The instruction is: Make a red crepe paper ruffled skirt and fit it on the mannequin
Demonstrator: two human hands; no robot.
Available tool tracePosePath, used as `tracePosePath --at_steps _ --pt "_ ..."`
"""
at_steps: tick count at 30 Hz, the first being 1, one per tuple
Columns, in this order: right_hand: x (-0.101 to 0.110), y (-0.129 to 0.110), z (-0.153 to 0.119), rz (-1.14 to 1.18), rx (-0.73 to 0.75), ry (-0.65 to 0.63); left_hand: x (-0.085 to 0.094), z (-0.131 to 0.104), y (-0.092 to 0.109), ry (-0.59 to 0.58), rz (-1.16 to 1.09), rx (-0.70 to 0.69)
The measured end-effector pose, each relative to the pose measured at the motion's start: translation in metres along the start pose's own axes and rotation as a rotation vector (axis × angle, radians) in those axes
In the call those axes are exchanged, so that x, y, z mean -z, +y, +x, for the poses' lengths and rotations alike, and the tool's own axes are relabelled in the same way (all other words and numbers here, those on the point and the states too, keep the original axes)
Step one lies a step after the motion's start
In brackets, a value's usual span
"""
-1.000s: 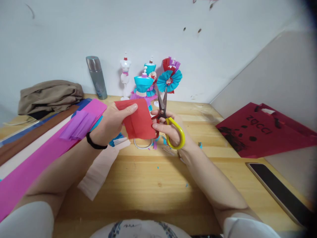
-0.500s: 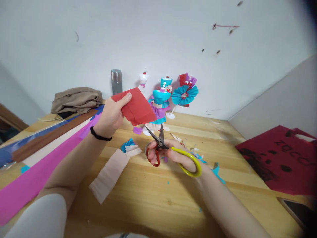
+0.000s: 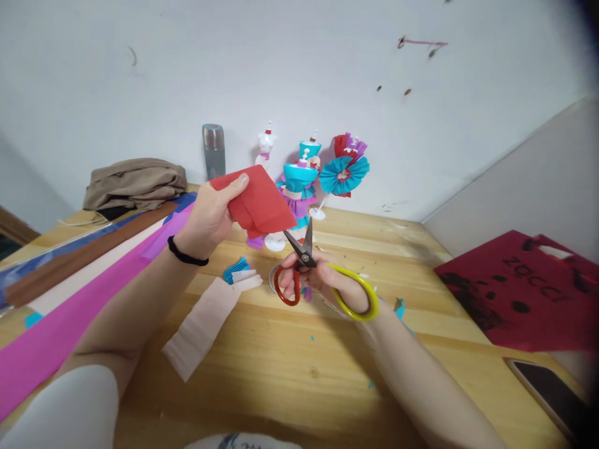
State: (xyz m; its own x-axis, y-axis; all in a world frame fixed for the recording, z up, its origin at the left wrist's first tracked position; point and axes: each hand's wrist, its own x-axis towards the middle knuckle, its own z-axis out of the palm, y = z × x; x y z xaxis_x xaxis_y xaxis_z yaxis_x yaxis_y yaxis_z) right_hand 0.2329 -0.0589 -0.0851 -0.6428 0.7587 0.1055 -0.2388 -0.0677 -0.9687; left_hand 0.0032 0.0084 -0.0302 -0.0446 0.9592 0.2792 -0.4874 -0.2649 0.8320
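Observation:
My left hand (image 3: pixel 216 212) pinches a folded piece of red paper (image 3: pixel 262 199) near its upper left side, thumb on top, holding it above the table. In my right hand (image 3: pixel 327 280) is a pair of scissors (image 3: pixel 306 257) with one red and one yellow handle. Their blades are spread and point up, with the tips close to the lower right corner of the red paper; whether they touch it I cannot tell. Below my left hand, a pale pink paper strip (image 3: pixel 201 327) lies on the table beside a pleated blue paper piece (image 3: pixel 235 270).
Small dress-form stands in coloured paper, one with a blue rosette (image 3: pixel 345 176), stand by the wall. A grey flask (image 3: pixel 214 153), brown cloth (image 3: pixel 135 183) and long magenta paper (image 3: pixel 84 312) are left. A red bag (image 3: pixel 519 293) and phone (image 3: pixel 547 393) are right.
The scissors have moved slightly up, bringing their tips closer to the red paper's lower right corner, and their blades are a little closer together. My left hand keeps the paper; the view has shifted slightly.

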Motion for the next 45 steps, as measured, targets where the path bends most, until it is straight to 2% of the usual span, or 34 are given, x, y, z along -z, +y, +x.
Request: tracePosePath --at_steps 20,24,38,45 --pt "-0.003 -0.003 0.000 -0.032 -0.041 -0.065 0.000 0.001 -0.007 0.019 0.023 -0.041" --pt "-0.004 -0.003 0.001 -0.037 -0.066 -0.036 -0.002 0.000 -0.007 0.028 0.020 -0.037" --pt "0.000 0.002 0.004 0.040 -0.038 -0.079 -0.001 0.001 -0.010 0.011 -0.024 -0.058" --pt "0.001 0.001 0.000 -0.033 -0.062 -0.089 0.001 0.004 -0.012 0.050 -0.023 -0.055"
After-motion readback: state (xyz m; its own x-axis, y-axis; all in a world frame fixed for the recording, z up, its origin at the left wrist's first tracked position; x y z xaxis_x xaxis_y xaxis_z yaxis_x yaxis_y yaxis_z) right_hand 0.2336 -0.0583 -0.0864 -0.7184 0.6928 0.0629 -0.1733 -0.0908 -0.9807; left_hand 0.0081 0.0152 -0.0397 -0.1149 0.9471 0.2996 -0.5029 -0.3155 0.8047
